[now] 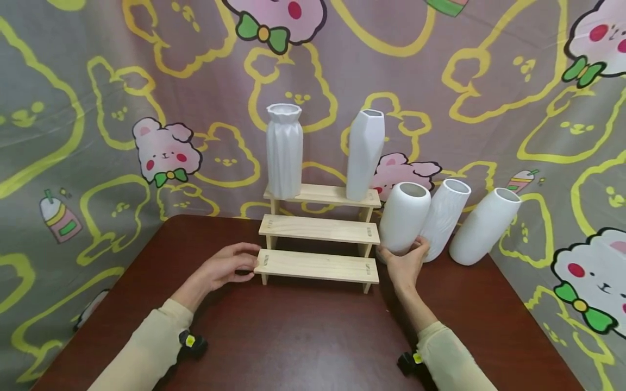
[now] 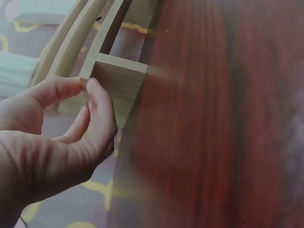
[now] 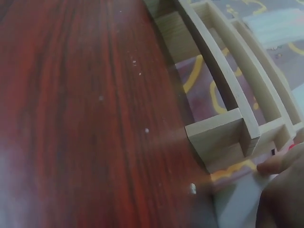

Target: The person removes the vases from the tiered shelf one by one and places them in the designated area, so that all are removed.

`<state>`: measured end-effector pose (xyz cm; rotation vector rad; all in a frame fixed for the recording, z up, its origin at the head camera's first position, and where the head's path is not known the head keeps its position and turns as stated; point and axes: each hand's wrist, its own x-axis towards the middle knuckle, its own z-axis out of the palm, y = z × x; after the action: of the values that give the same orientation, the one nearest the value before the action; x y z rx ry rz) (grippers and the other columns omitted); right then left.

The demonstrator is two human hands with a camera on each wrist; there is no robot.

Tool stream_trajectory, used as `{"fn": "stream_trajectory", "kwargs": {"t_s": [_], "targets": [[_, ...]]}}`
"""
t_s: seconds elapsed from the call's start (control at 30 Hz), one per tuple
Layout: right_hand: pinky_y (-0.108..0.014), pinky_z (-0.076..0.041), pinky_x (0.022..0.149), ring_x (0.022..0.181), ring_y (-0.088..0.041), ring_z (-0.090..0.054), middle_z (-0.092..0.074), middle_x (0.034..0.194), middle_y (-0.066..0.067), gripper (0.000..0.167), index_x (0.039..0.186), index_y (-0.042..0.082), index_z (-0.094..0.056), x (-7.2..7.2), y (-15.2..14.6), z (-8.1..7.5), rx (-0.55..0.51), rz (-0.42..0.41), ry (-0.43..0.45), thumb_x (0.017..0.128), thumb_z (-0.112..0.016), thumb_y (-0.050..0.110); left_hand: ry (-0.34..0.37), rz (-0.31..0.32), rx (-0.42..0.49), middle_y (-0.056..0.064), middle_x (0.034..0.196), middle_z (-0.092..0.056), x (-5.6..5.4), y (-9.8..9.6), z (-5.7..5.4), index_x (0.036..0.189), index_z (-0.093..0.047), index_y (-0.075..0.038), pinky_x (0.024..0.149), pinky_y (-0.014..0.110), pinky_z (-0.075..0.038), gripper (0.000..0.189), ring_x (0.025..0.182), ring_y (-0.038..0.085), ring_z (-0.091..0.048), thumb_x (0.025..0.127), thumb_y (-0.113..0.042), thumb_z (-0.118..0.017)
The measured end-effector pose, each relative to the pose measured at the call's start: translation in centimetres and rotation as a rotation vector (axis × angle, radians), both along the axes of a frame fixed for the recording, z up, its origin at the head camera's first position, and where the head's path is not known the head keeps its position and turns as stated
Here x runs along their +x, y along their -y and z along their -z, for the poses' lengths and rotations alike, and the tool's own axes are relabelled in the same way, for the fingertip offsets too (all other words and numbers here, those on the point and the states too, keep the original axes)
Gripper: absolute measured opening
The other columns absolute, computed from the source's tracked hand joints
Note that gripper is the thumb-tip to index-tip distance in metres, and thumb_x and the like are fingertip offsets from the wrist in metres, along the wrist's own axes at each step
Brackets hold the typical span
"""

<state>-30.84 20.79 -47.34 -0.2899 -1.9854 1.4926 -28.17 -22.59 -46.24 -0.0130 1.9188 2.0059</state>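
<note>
A three-step wooden shelf stand (image 1: 318, 228) stands on the table. My left hand (image 1: 227, 266) pinches the left end of its lowest board (image 2: 90, 66) between thumb and fingertips. Right of the stand, my right hand (image 1: 406, 266) grips the lower part of a smooth, rounded white vase (image 1: 405, 217), thumb on the left and fingers on the right. In the right wrist view only part of that hand (image 3: 285, 194) shows, beside the white vase wall (image 3: 237, 202). A pleated white vase (image 1: 285, 152) and a faceted white vase (image 1: 364, 155) stand on the top board.
Close behind the gripped vase is a textured white vase (image 1: 446, 217). Another plain white vase (image 1: 485, 227) stands farther right, near the table's right edge. A patterned cloth (image 1: 215, 108) hangs behind and beside the dark red-brown table (image 1: 303, 336).
</note>
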Motion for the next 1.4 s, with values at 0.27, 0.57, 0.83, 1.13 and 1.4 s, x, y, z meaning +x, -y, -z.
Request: {"fn": "stream_trajectory", "kwargs": {"t_s": [0.27,0.57,0.83,1.13,1.4], "targets": [[-0.05,-0.036,0.103,0.126,-0.038,-0.041,-0.038,0.142,-0.024,0.08,0.151,0.0,-0.026,2.4,0.0,-2.3,-0.026,-0.073,0.082,0.086,-0.072,0.004,-0.269,-0.102,-0.269,0.023,0.122,-0.055,0.9,-1.3,-2.5,0.145,-0.042,0.001,0.088,0.048,-0.056,0.053,0.104,0.035,-0.063,0.097,-0.005,-0.065],[-0.045,-0.042,0.095,0.122,-0.028,-0.049,-0.043,0.14,-0.015,0.063,0.146,0.002,-0.039,5.1,0.6,-6.5,-0.021,-0.035,-0.097,0.088,-0.064,0.004,-0.664,-0.111,-0.617,0.021,0.155,-0.031,1.3,-3.5,-3.8,0.16,-0.031,-0.015,0.095,0.058,-0.046,0.08,0.129,0.043,-0.046,0.093,-0.019,-0.075],[-0.047,-0.043,0.092,0.114,-0.025,-0.055,-0.051,0.131,-0.01,0.049,0.135,0.0,-0.051,5.4,0.8,-9.8,0.095,-0.095,-0.24,0.088,-0.062,0.001,-0.66,-0.023,-0.629,0.025,0.161,-0.014,1.3,-4.4,-3.0,0.162,-0.024,-0.013,0.099,0.06,-0.042,0.093,0.134,0.046,-0.039,0.088,-0.023,-0.08],[-0.049,-0.047,0.088,0.108,-0.029,-0.059,-0.051,0.121,-0.018,0.043,0.129,-0.002,-0.056,4.4,1.1,-12.2,0.269,-0.196,-0.278,0.087,-0.062,-0.001,-0.57,0.008,-0.584,0.019,0.166,-0.016,1.2,-4.5,-1.7,0.164,-0.014,-0.025,0.109,0.061,-0.033,0.109,0.145,0.043,-0.025,0.083,-0.013,-0.085],[-0.042,-0.047,0.076,0.096,-0.026,-0.061,-0.056,0.118,-0.013,0.038,0.124,-0.002,-0.06,2.7,1.8,-14.4,0.411,-0.239,-0.34,0.086,-0.064,0.001,-0.561,0.026,-0.501,0.014,0.167,-0.01,0.8,-4.8,-1.5,0.164,-0.013,-0.03,0.11,0.063,-0.028,0.109,0.149,0.038,-0.015,0.084,-0.008,-0.084]]}}
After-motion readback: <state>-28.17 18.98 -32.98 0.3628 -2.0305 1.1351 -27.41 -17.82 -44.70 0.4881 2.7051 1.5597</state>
